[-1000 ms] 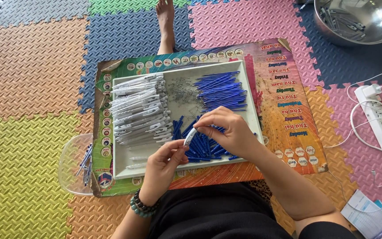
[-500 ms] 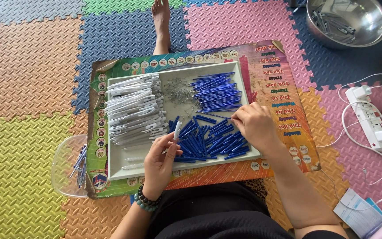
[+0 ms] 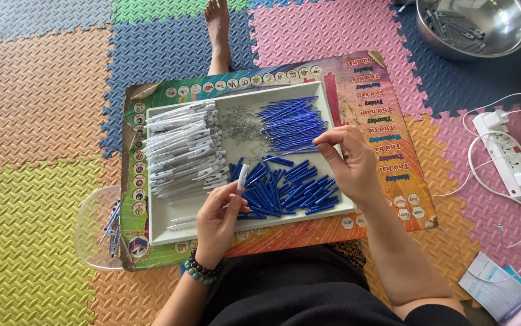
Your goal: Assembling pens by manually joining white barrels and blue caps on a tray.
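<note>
Left hand (image 3: 217,218) grips a white pen barrel (image 3: 243,176); at 2 o'clock, right hand (image 3: 351,164) pinches a thin blue refill (image 3: 301,149) over the tray (image 3: 164,226).

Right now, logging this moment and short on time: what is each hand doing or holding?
Left hand: closed on a white pen barrel, held upright over the tray.
Right hand: fingers pinched on a thin blue refill at the refill pile.

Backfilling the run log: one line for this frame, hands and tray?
left hand: holds white pen barrel | right hand: pinches blue refill | white tray: barrels left, refills and blue caps right
</note>
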